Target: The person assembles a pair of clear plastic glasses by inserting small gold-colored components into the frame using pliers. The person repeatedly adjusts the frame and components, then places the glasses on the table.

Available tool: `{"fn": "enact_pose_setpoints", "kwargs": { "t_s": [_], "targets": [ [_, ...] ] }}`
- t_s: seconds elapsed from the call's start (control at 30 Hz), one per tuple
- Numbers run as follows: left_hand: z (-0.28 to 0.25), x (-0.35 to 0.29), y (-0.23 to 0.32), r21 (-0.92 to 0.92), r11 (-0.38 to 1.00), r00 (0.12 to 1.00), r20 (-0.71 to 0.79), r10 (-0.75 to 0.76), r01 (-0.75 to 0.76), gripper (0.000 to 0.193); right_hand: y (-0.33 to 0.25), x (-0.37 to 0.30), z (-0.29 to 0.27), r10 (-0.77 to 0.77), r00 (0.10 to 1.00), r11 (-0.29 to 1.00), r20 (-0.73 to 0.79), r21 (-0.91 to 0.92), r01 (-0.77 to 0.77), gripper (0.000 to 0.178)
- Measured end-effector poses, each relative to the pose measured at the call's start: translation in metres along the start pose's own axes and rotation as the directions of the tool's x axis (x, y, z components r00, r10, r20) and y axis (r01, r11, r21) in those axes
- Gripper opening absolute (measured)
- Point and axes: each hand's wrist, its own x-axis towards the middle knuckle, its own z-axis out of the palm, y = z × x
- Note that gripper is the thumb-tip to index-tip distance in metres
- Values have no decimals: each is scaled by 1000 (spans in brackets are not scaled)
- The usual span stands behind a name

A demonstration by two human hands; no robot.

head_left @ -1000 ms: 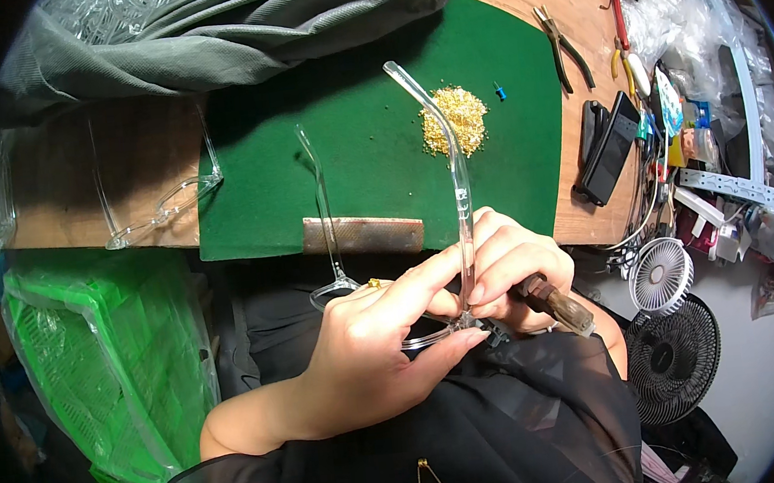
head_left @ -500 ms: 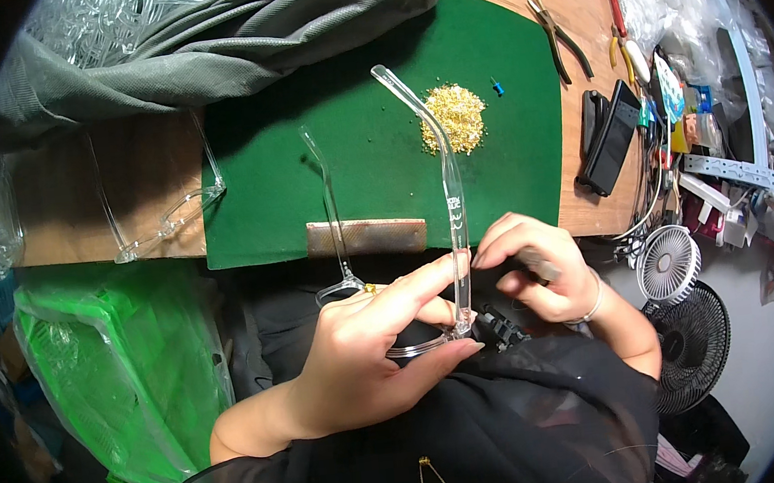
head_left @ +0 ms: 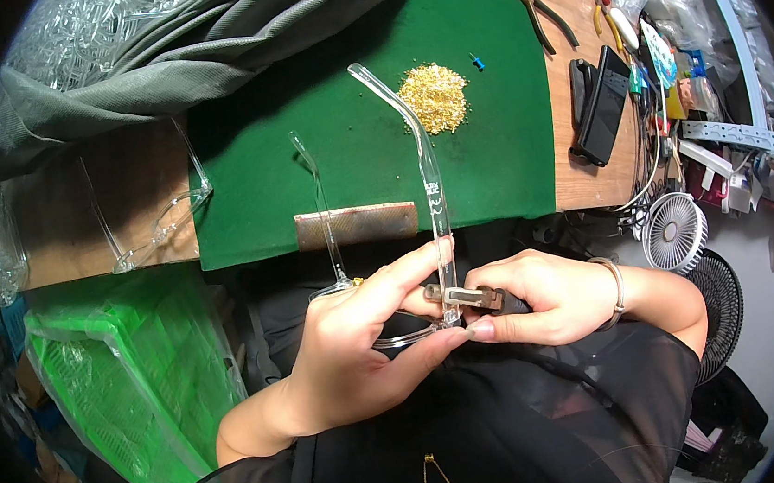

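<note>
My left hand [head_left: 346, 348] grips a pair of clear eyeglass frames [head_left: 429, 167] by the front, close to the hinge. Both temples point away from me over the bench edge. My right hand [head_left: 542, 299] is closed round metal pliers [head_left: 476, 298]. Their jaws lie at the base of the right temple, touching or very close to it; my fingers hide most of the handles. A tiny gold-coloured piece [head_left: 357, 282] shows at the other hinge. Past the hands, a pile of tiny gold-coloured parts [head_left: 434, 99] lies on a green mat [head_left: 246, 176].
A brown padded strip [head_left: 371, 224] sits on the mat's front edge. More clear frames [head_left: 158, 231] lie left, beside a grey cloth [head_left: 230, 61]. At right are other pliers [head_left: 537, 13], a phone [head_left: 605, 104] and small fans [head_left: 675, 230]. A green crate [head_left: 130, 378] stands lower left.
My right hand has moved in to the frames, bringing the pliers up to the base of the right temple. My left hand keeps its hold on the frames. The whole view has shifted slightly.
</note>
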Motion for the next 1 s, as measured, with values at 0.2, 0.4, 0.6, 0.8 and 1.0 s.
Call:
{"fn": "enact_pose_setpoints", "kwargs": {
  "t_s": [0.2,0.4,0.6,0.8,1.0],
  "targets": [
    [3,-1,-2,20,999,999,-18,32,-32,64,-6,1,4,71,995,991,-77,-108,-79,35],
    [12,-3,-6,24,1000,998,-56,11,-10,61,-3,0,13,59,971,965,-230,-236,-114,35],
    [5,1,0,42,999,999,-34,16,-15,62,5,2,-3,-110,986,987,-129,-127,94,32],
    [0,2,-1,188,976,994,33,108,-112,61,23,7,-3,-468,866,711,-178,-657,250,28],
    [-2,3,-4,358,894,963,99,251,-270,52,24,15,-10,-628,770,546,-113,-769,333,31]
  ]
}}
